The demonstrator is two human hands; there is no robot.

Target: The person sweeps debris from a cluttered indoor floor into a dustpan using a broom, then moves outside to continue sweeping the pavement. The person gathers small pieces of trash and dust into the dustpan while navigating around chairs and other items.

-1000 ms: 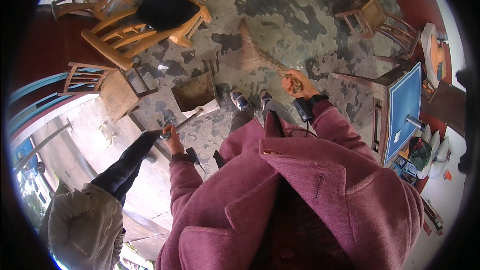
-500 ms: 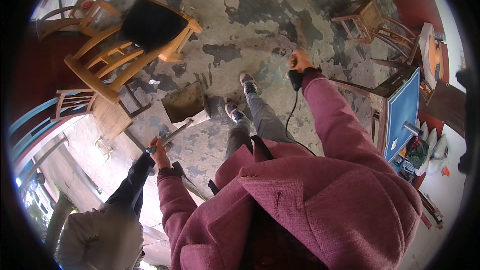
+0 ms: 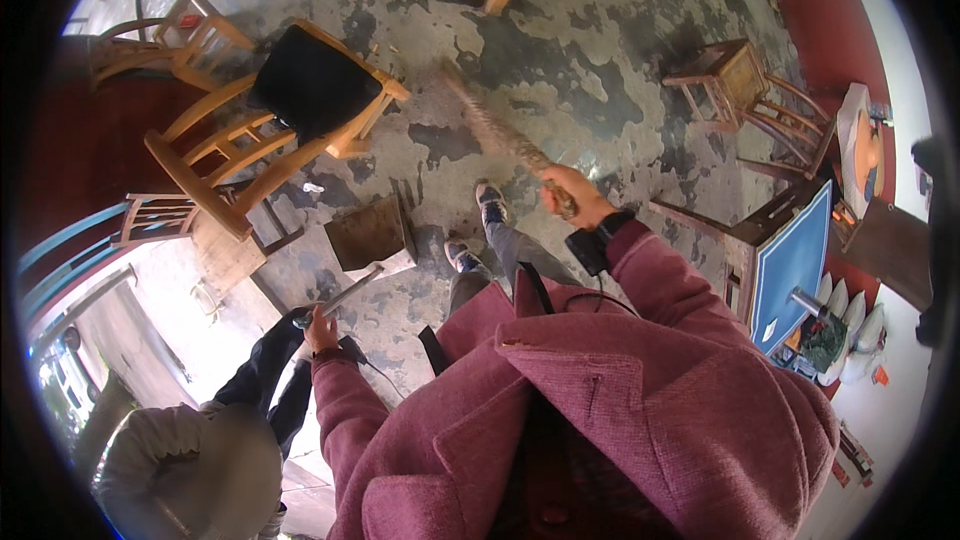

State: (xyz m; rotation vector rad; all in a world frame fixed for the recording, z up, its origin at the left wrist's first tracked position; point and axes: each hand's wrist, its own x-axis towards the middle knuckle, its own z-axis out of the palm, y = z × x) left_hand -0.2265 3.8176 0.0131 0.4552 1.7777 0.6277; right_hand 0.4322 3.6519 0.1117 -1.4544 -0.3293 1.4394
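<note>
My right hand [image 3: 575, 196] is closed round the short end of a brown, rough-looking broom [image 3: 505, 137], which slants out ahead over the floor toward the upper left; its far end is blurred. My left hand [image 3: 320, 330] grips the straight handle of a dustpan [image 3: 368, 236]. The pan is a brown open box with a pale back, lying on the floor left of my shoes, its open side facing away. What the pan holds, I cannot make out.
A wooden chair with a black seat [image 3: 315, 80] stands at the left, and a small white scrap [image 3: 313, 187] lies near it. Another wooden chair [image 3: 725, 90] and a blue-topped table [image 3: 795, 270] are on the right. A person in a grey top [image 3: 190, 470] is at the lower left.
My right hand has moved left and nearer to me, and the broom has swung from pointing straight ahead to slanting left. My left hand and the dustpan stay nearly in place.
</note>
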